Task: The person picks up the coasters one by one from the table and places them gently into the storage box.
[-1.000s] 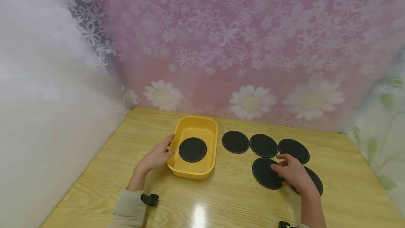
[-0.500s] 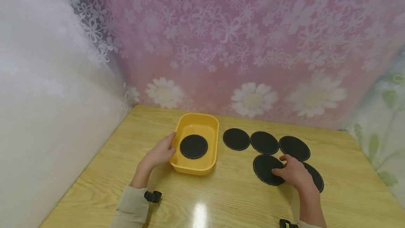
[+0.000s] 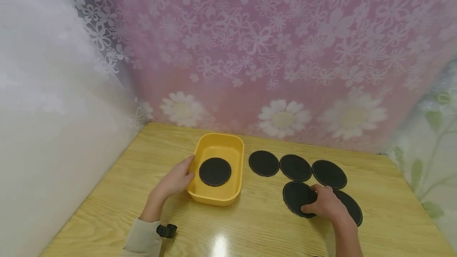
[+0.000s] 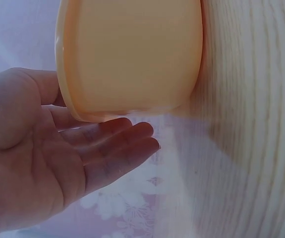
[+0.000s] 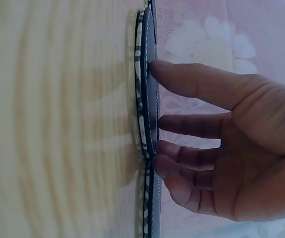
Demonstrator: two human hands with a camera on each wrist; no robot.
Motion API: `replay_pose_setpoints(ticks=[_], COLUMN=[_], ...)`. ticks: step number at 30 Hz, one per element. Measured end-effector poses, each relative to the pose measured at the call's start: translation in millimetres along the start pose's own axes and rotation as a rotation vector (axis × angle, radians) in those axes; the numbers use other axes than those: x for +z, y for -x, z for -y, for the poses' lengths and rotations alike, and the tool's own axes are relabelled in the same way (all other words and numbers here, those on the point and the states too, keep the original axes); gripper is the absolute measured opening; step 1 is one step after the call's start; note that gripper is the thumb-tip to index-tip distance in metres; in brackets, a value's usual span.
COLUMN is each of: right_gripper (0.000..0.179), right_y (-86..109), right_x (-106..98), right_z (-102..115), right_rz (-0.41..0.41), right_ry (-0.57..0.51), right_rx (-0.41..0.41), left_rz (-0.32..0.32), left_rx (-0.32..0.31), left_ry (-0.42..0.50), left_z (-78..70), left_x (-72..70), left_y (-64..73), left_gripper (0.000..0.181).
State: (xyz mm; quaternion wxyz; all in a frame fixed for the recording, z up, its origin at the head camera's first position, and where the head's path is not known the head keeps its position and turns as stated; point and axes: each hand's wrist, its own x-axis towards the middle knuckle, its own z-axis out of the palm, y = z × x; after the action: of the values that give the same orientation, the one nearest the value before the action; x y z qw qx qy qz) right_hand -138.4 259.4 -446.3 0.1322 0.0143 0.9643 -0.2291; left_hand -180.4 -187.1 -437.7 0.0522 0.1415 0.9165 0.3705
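Observation:
In the head view a yellow plastic tray (image 3: pixel 214 201) stands left of the middle, with one round black coaster (image 3: pixel 215 172) lying inside. My left hand (image 3: pixel 175 178) touches the tray's left rim; the left wrist view shows its thumb at the rim and the other fingers loosely extended outside. Over on the right, my right hand (image 3: pixel 326 203) rests on a black coaster (image 3: pixel 297 198) in the front row. Its thumb and fingertips touch the top face, apart from each other. The right wrist view shows this coaster's pale stitching and patterned edge (image 5: pixel 141 94).
Three black coasters lie in a back row, including a left coaster (image 3: pixel 264 163) and a right coaster (image 3: pixel 329 174). Another coaster (image 3: pixel 351 208) is partly behind my right hand. All are on a wooden table (image 3: pixel 257 225) before a flowered pink cloth (image 3: pixel 228 82).
My right hand has lowered onto the front coaster, its thumb and fingers coming down on the face. The left hand stays at the tray. The head view shifts slightly.

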Motion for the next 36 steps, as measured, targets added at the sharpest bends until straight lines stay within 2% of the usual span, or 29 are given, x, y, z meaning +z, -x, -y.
replay_pose_setpoints(ticks=[6,11,17,23,29,36], right_gripper=[0.089,0.095,0.100,0.094,0.096,0.096], right_y=[-3.9,-6.6,-8.5,-11.8,-10.4,-11.6], right_x=[2.4,1.4,3.4,6.0,5.2,6.9], right_z=[0.6,-3.4,-7.0,-8.0,-13.8,-9.3], right_rz=[-0.001,-0.002,0.007,-0.016,-0.020,-0.018], right_ry=[-0.010,-0.035,-0.090,-0.152,-0.136,-0.113], right_rx=[-0.019,-0.025,-0.001,-0.003,-0.015,-0.019], left_rz=[-0.003,-0.010,-0.003,0.000,0.006,0.006], left_rx=[0.004,-0.001,-0.018,-0.005,0.006,-0.020], left_ry=[0.028,0.049,0.067,0.089,0.091,0.113], left_z=[5.7,4.8,4.1,2.9,4.4,8.4], left_x=[-0.4,2.3,3.9,-0.1,-1.2,-1.2], left_y=[0.6,-0.2,2.1,1.8,-0.6,1.1], left_gripper=[0.058,0.058,0.058,0.058,0.058,0.058])
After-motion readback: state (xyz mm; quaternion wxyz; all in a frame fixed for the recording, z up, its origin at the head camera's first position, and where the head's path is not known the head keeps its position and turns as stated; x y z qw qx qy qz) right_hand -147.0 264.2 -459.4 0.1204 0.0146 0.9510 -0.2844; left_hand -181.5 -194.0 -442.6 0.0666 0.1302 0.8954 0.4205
